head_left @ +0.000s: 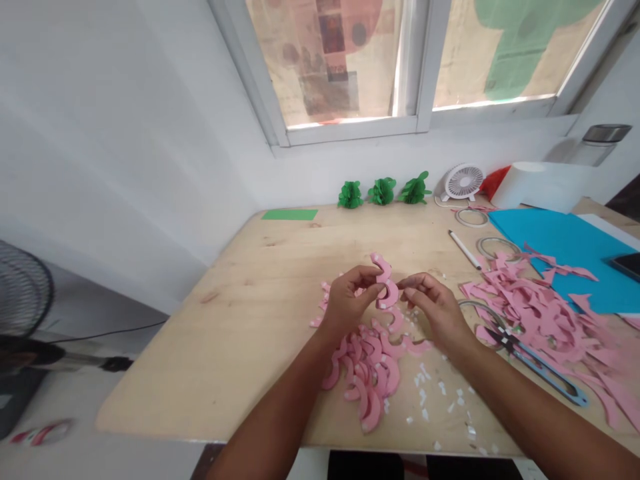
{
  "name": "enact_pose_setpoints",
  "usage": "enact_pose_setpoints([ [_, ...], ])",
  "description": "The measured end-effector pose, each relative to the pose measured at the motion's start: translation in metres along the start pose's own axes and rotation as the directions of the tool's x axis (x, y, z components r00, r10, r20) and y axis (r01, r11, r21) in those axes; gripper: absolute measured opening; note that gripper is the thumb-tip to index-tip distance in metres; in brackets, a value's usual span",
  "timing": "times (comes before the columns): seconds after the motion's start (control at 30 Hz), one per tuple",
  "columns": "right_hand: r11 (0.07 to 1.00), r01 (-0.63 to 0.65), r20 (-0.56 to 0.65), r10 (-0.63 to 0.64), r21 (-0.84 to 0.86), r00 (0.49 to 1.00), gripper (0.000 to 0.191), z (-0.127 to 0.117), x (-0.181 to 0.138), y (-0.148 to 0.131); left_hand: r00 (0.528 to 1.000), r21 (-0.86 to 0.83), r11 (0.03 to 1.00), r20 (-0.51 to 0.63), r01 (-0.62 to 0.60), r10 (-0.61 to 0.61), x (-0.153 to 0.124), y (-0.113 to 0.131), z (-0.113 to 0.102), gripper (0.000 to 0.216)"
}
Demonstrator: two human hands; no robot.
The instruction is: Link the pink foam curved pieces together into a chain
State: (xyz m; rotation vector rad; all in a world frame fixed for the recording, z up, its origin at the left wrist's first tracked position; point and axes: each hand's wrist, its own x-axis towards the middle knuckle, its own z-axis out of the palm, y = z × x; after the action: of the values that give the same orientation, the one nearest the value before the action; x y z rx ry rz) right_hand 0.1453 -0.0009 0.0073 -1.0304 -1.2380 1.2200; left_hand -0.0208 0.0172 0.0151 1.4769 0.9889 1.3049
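Note:
My left hand (350,300) pinches a small stack of pink curved foam pieces (386,280), held upright above the wooden table (250,313). My right hand (433,303) sits just to the right of that stack, its fingertips touching the lower edge of it. Below both hands lies a pile of pink crescent-shaped foam cutouts (367,373). Small white paper bits (440,393) are scattered on the table under my right wrist.
Pink foam scraps (540,313) and blue-handled scissors (545,370) lie at the right, beside a blue sheet (560,247). A pen (464,249), tape rings, a small white fan (463,181), three green paper ornaments (383,191) and a green card (290,214) sit farther back.

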Motion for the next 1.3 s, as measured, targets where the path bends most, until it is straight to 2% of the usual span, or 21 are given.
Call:
enact_pose_setpoints([
  [0.2,0.989,-0.119,0.017,0.121,-0.090,0.992,0.020,-0.0002,-0.0024,0.0029,0.995,0.191,0.977,0.046,-0.093,0.086,-0.0037,0.0028,0.0042,0.020],
  [0.37,0.985,-0.025,-0.007,0.024,-0.172,1.000,0.022,0.0002,-0.0007,0.0053,0.989,0.293,0.945,0.051,-0.145,0.136,-0.0037,0.0042,0.0050,0.019],
  [0.5,0.958,-0.018,-0.001,0.018,-0.287,1.000,0.027,0.0008,-0.0006,0.0059,0.985,0.365,0.914,0.075,-0.175,0.158,-0.0042,0.0027,0.0059,0.020],
  [0.73,0.893,0.035,-0.001,-0.039,-0.449,0.999,0.019,-0.0006,-0.0030,0.0067,0.977,0.420,0.882,0.112,-0.214,0.184,-0.0055,-0.0017,0.0088,0.022],
  [1.03,0.924,0.032,0.014,-0.029,-0.380,0.999,0.018,-0.0009,-0.0030,0.0088,0.973,0.412,0.882,0.123,-0.229,0.195,-0.0055,-0.0039,0.0086,0.023],
  [1.3,0.911,0.025,-0.024,-0.038,-0.412,0.999,0.020,0.0010,-0.0063,0.0057,0.975,0.411,0.885,0.128,-0.219,0.182,-0.0060,-0.0056,0.0081,0.023],
])
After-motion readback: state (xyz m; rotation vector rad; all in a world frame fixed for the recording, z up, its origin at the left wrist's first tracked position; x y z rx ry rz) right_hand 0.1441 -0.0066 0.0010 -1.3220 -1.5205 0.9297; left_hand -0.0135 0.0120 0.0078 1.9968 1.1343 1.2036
